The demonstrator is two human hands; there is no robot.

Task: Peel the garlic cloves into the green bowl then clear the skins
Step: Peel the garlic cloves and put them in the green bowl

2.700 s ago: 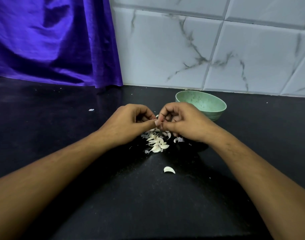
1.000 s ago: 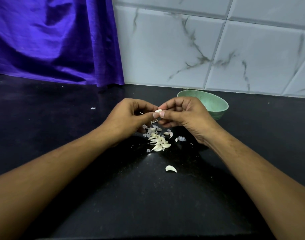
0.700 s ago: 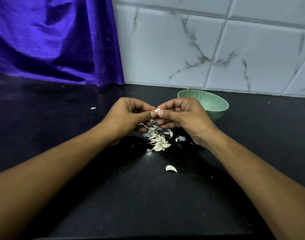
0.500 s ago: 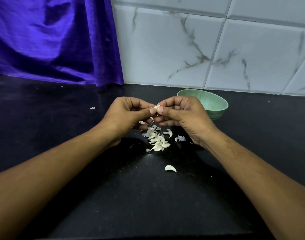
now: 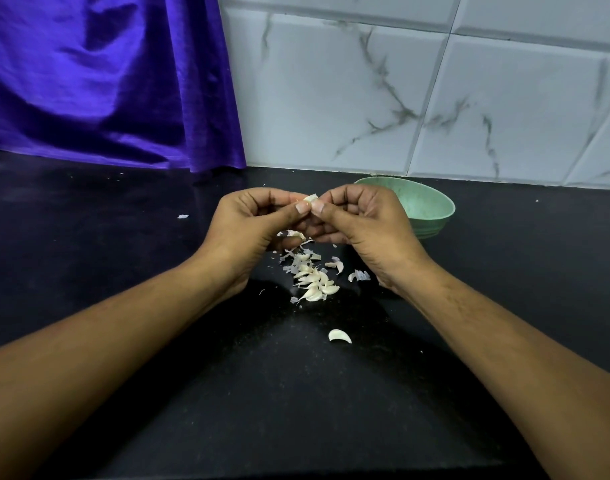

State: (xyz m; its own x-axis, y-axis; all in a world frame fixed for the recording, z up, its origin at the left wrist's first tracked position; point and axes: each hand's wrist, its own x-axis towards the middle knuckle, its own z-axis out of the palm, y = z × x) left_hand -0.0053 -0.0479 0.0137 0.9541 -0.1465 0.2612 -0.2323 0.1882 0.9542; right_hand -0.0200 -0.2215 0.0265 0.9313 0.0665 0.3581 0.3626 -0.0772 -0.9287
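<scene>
My left hand [image 5: 251, 230] and my right hand [image 5: 360, 225] meet above the black counter, both pinching one small garlic clove [image 5: 310, 199] between thumbs and fingertips. Directly below them lies a pile of garlic cloves and papery skins [image 5: 312, 277]. One single clove [image 5: 339, 336] lies apart, nearer to me. The green bowl [image 5: 426, 206] stands behind my right hand, close to the wall; its inside is partly hidden by the hand.
A purple cloth [image 5: 106, 77] hangs at the back left down to the counter. White marbled tiles [image 5: 418, 91] form the back wall. A stray skin scrap [image 5: 182, 216] lies left of my hands.
Both hands have risen a little from the pile while still working the same clove between the fingertips. The pile and the bowl have stayed put.
</scene>
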